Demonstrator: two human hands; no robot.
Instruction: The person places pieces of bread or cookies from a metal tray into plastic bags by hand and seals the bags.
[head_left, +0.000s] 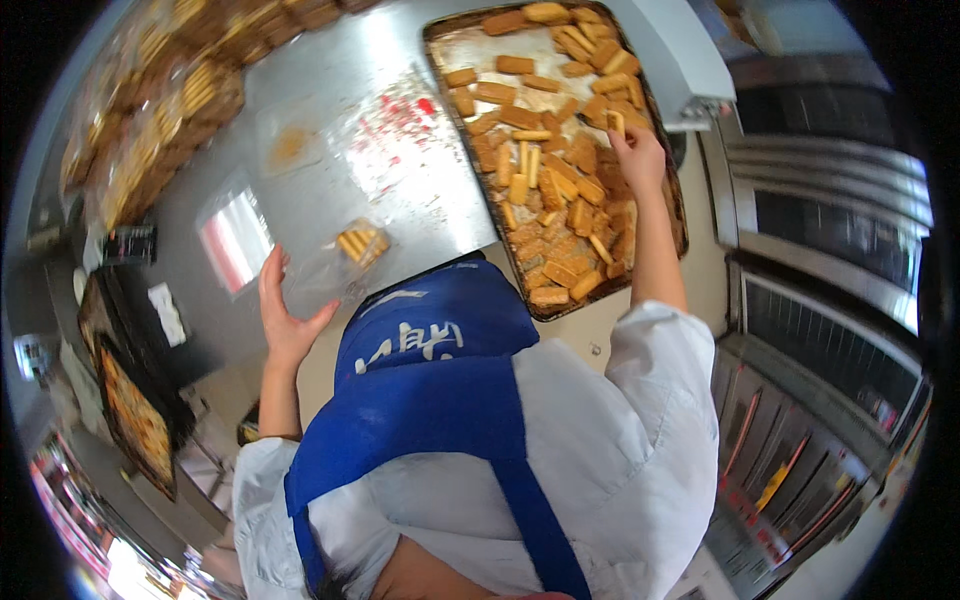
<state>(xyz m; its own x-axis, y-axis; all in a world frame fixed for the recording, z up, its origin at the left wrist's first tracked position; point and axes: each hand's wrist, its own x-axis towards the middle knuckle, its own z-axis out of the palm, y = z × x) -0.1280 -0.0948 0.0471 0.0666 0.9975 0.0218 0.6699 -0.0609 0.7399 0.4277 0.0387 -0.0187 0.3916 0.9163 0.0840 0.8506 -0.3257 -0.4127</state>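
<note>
My right hand (641, 161) is over the right side of a dark-rimmed baking tray (512, 279), with a golden baked stick (616, 122) pinched between thumb and fingers. Many rectangular baked pieces (496, 93) lie loosely over the tray. At the left my left hand (294, 315) is spread, thumb and fingers apart, beside a clear plastic bag (319, 259). Several baked sticks (363, 241) sit inside that bag on the metal table (442, 217). Whether the left fingers touch the bag's edge I cannot tell.
Filled clear bags (169, 127) are piled along the table's far left edge. Flat plastic bags (237, 238) with a red-and-white part lie near my left hand. Red and pale crumbs (397, 124) cover the middle. A second tray (133, 412) stands lower left; metal oven-like equipment (832, 300) is right.
</note>
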